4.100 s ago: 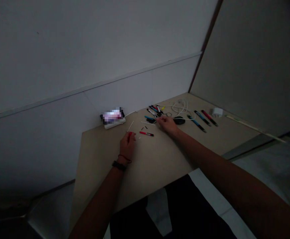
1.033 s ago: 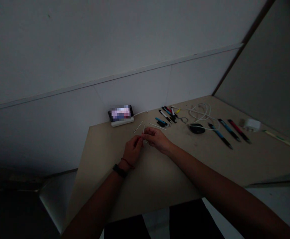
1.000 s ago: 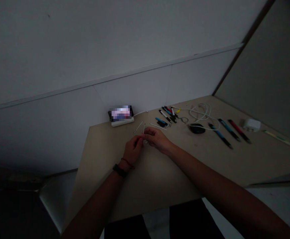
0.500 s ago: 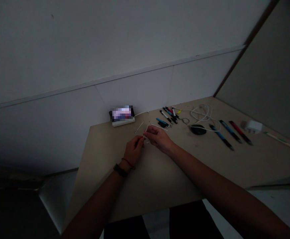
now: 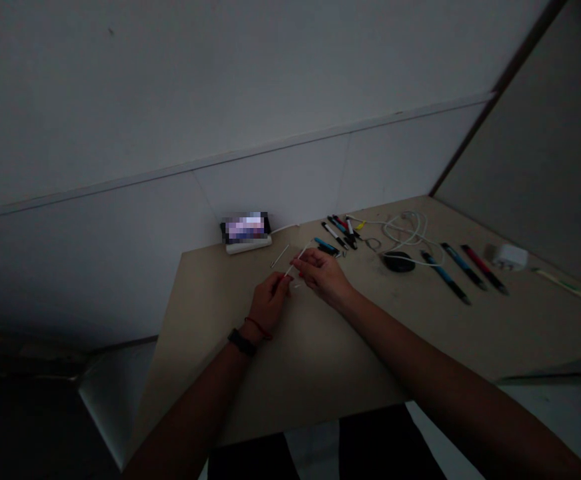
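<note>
Over the table [image 5: 320, 360], near its back-left corner, the left hand [image 5: 269, 301] pinches narrowly at the lower end of a thin white refill [image 5: 301, 254], while the right hand [image 5: 326, 275] grips it with curled fingers; bare tabletop runs to the near edge, and loose pens [image 5: 340, 233] crowd the right.

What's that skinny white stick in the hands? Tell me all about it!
The white stick is thin, straight, plastic-looking, perhaps a pen refill. It slants away over the table. The right hand pinches it near its middle; the left hand touches its near end. The light is too dim for finer detail.
</note>
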Tool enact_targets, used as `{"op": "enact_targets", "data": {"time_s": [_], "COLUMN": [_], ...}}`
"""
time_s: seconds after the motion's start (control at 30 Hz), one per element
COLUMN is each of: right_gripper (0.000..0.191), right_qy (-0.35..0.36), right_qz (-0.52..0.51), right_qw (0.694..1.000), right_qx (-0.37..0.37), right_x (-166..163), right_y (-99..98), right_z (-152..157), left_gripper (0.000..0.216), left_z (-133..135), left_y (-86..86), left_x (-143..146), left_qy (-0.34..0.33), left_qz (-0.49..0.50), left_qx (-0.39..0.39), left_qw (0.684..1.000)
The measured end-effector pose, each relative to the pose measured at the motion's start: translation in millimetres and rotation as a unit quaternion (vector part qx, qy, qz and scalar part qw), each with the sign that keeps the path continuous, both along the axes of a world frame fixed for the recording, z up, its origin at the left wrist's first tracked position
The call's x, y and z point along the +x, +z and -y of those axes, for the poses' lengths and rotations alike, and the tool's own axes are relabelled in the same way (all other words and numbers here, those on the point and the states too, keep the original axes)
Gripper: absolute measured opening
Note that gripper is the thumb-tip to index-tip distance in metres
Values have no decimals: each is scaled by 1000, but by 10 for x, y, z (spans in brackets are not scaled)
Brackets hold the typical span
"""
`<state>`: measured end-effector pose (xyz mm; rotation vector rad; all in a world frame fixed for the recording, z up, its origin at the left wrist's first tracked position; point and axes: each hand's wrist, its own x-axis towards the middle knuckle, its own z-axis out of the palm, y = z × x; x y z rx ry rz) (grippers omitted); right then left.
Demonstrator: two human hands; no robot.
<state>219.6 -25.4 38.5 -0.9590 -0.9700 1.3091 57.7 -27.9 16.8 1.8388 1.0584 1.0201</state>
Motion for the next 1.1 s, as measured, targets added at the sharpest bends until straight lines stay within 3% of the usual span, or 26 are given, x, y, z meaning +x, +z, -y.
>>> {"op": "enact_targets", "data": {"time_s": [0.37, 0.6, 0.83, 1.1], "right_gripper": [35, 38, 28, 43], "right_qy": [40, -27, -43, -45], "right_qz": [159, 159, 190, 141], "right_qw": [986, 986, 976, 988], "right_qx": [21, 45, 100, 43], "right_x": [-3, 67, 79, 124], "right_y": [11, -61, -24, -46], "right_z": [12, -34, -45, -74], "left_gripper": [36, 34, 36, 36], "left_z": [-13, -3, -12, -23], "left_y": [-17, -7, -8, -23], "left_x": [10, -1, 0, -5], "left_qy": [6, 4, 10, 29], "left_qz": [14, 7, -3, 31], "left_qx": [4, -3, -4, -4], "left_qw": [1000, 1000, 1000, 999]}}
